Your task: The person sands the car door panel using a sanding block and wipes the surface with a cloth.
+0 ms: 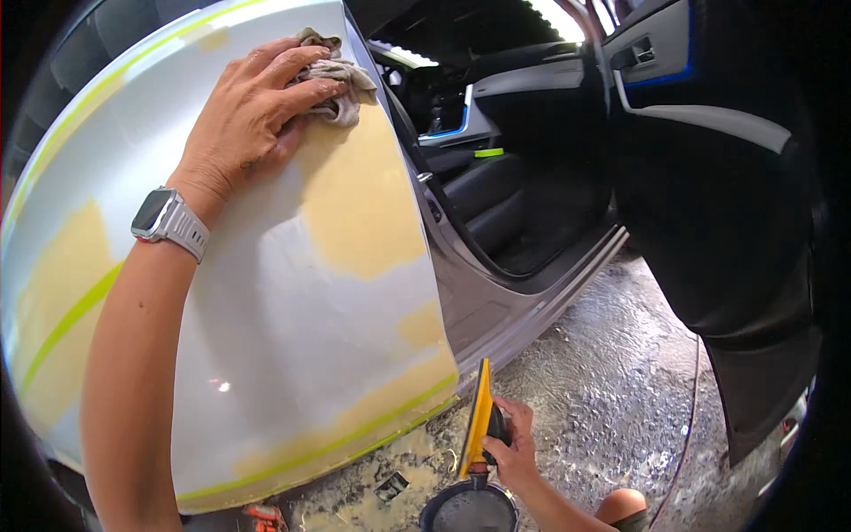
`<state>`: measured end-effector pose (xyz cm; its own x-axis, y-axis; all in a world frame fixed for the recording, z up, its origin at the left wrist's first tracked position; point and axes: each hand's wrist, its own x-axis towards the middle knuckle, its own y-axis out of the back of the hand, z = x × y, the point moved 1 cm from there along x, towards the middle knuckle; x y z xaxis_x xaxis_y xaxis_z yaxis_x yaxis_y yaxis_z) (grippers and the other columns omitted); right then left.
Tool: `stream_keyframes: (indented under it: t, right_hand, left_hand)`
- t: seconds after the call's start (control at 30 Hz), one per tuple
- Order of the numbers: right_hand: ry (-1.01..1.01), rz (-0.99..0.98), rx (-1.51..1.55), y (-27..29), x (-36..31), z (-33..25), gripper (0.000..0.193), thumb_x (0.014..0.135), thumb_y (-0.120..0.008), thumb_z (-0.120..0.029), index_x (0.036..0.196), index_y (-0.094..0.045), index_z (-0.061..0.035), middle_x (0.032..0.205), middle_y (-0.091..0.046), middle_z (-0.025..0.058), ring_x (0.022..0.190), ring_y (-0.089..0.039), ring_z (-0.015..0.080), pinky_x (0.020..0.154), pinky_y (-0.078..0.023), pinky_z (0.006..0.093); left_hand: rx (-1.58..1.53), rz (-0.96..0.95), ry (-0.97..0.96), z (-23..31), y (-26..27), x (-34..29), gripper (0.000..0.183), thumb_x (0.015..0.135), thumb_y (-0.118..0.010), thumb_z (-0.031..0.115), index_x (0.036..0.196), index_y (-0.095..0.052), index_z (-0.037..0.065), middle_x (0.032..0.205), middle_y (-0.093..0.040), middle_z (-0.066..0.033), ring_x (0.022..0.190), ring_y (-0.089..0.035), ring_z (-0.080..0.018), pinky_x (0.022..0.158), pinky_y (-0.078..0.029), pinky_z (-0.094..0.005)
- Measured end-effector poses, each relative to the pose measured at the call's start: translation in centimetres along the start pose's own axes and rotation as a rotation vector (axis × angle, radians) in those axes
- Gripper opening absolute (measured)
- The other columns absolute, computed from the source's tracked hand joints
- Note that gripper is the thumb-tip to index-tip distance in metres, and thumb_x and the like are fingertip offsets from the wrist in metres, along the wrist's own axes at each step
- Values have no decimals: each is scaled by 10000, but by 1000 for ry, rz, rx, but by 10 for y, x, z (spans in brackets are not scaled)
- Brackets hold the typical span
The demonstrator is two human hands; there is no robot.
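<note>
My left hand (248, 115), with a watch (167, 217) on its wrist, presses a crumpled grey cloth (341, 89) against the upper edge of a white car body panel (266, 310). Beige filler patches (363, 208) cover parts of the panel, and yellow-green tape (66, 328) runs along it. Low down, my right hand (516, 443) grips a yellow and black sanding block (479, 421), held tilted on edge. Just beneath the block is a round dark pan (433, 510) with what looks like water in it. My right fingers partly cover the black grip.
Right of the panel gapes a car doorway with a dark seat (496, 208) inside. The opened door (709, 204) hangs at the far right. Below lies a wet, splattered floor (603, 381), with a thin hose or cable (691, 417) and an orange-red object (266, 517).
</note>
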<state>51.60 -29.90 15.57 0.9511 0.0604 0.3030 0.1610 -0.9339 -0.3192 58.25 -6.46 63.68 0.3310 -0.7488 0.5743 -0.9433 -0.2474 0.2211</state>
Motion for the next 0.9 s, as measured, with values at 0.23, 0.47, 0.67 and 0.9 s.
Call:
stream_keyframes:
  t: [0.23,0.47,0.67,0.9]
  right_hand:
    - [348,302,-203,-97,46,-22,570,921,-701,-63,1455,-502,-90,1415,-364,135,1343,-418,250,1104,-436,403]
    - [313,569,-69,-188,75,-53,644,894,-710,-84,1498,-488,-74,1513,-394,161,1347,-459,329,1006,-542,450]
    - [545,666,-521,-210,70,-42,667,791,-744,-123,1432,-565,-84,1454,-482,191,1326,-474,419,1074,-439,513]
    - [377,734,-653,-159,107,-57,530,775,-722,-130,1298,-647,-80,1420,-505,160,1211,-544,421,1021,-480,497]
  left_hand:
    - [-109,152,-99,-4,-12,-2,424,827,-712,83,1230,-711,216,1427,-582,-43,1396,-471,-290,1094,-411,-441]
    - [-174,147,-81,2,-9,-1,394,836,-674,41,1204,-691,181,1419,-582,-67,1420,-449,-306,1100,-398,-452]
    - [-149,129,-90,-13,8,-8,422,817,-683,35,1215,-692,175,1416,-583,-72,1419,-454,-303,1107,-392,-449]
    - [-161,137,-135,-2,-4,-5,397,834,-673,37,1213,-690,154,1399,-587,-91,1399,-470,-317,1102,-396,-445]
